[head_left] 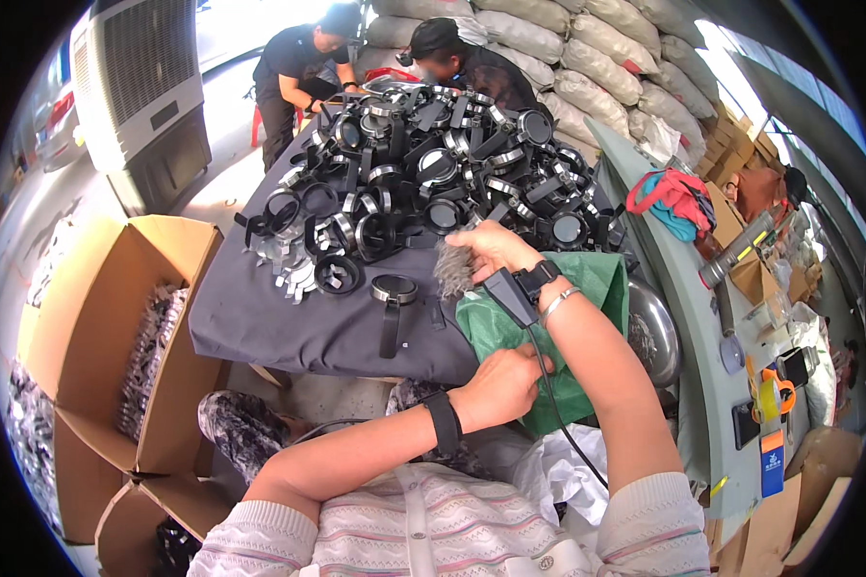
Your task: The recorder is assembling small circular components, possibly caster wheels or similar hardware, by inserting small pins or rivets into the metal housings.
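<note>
My right hand (498, 248) is closed around a grey, fuzzy wad (454, 270) that looks like a bundle of fine wire, at the front of the dark cloth-covered table. A black device with a cable is strapped at that wrist. Nearer to me, my left hand (503, 389) is closed in front of a green woven sack (587, 284); whether its fingers grip the sack or something small is hidden. A single round black part with a silver rim and long black handle (392, 288) lies left of the wad. Behind it rises a big pile of similar parts (438, 168).
Two people (303, 72) work at the table's far side. At left stand open cardboard boxes (91, 327) with metal pieces inside, and an air cooler (144, 96). A grey side table (678, 288) on the right carries tape, a phone and cloths. Stacked sacks (597, 72) fill the back.
</note>
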The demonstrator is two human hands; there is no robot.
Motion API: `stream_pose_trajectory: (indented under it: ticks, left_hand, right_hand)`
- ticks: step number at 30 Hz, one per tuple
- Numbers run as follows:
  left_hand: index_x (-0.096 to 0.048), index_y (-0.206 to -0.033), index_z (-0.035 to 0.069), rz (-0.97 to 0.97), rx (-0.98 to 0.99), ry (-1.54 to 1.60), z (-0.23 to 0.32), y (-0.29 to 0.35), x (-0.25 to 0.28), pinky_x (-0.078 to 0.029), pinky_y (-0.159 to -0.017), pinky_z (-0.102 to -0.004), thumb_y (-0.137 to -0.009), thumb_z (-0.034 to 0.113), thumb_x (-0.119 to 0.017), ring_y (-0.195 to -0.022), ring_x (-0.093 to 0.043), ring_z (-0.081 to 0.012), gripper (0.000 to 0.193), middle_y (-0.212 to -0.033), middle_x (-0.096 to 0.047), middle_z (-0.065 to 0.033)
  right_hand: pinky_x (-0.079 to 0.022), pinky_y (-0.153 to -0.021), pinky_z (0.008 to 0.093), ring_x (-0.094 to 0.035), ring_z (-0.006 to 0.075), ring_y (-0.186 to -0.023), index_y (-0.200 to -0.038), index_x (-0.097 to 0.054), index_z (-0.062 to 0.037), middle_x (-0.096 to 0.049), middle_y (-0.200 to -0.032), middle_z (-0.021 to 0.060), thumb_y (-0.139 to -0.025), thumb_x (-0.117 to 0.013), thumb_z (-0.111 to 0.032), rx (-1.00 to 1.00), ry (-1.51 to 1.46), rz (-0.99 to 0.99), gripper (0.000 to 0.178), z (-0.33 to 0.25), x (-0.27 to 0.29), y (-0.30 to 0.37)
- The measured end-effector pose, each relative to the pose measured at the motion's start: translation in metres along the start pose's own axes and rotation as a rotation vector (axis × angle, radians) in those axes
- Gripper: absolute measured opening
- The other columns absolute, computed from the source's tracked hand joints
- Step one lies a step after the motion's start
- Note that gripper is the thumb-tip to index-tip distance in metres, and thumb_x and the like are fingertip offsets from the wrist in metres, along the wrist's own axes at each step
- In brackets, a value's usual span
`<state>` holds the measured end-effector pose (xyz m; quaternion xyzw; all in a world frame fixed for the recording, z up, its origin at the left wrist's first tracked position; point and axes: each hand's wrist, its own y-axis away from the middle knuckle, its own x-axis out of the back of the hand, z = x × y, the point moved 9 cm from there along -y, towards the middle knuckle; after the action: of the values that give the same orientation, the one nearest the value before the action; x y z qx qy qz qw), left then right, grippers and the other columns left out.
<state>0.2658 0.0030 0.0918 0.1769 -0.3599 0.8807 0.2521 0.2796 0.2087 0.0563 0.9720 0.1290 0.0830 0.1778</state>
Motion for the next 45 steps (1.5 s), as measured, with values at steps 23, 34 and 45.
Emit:
stream_pose_trajectory:
  ticks: [23,34,45]
  left_hand:
    - [-0.062,-0.092,-0.004,0.467,0.174,0.994,0.013,-0.091,0.134,-0.052,-0.056,-0.028,-0.086,-0.001,-0.051,-0.067,-0.058,-0.0138,0.014,-0.083,-0.06,-0.006]
    - [-0.054,-0.1,-0.006,0.116,0.075,1.047,0.12,-0.071,0.127,-0.054,-0.081,-0.0324,-0.088,0.0,-0.045,-0.094,-0.064,-0.0217,0.017,-0.101,-0.064,-0.0133]
    - [-0.065,-0.083,-0.001,-0.108,0.338,0.958,0.025,0.023,-0.013,-0.042,-0.061,-0.0206,-0.081,-0.008,-0.053,-0.071,-0.052,-0.0035,0.014,-0.077,-0.062,0.0003]
  right_hand:
    - [-0.048,-0.07,0.03,-0.062,0.0165,-0.076,-0.093,-0.067,-0.0043,-0.067,-0.084,0.0111,-0.077,-0.06,0.001,0.672,0.78,1.027,0.018,-0.109,0.184,0.277]
    - [-0.054,-0.08,0.0278,-0.065,0.0161,-0.084,-0.108,-0.062,0.0027,-0.066,-0.098,0.0104,-0.083,-0.047,0.006,0.742,0.09,0.616,0.029,-0.149,0.156,0.367]
    - [-0.048,-0.073,0.0225,-0.061,0.0081,-0.078,-0.088,-0.068,-0.0015,-0.068,-0.084,0.0016,-0.084,-0.058,-0.004,0.167,0.187,0.201,0.011,0.04,0.067,0.279]
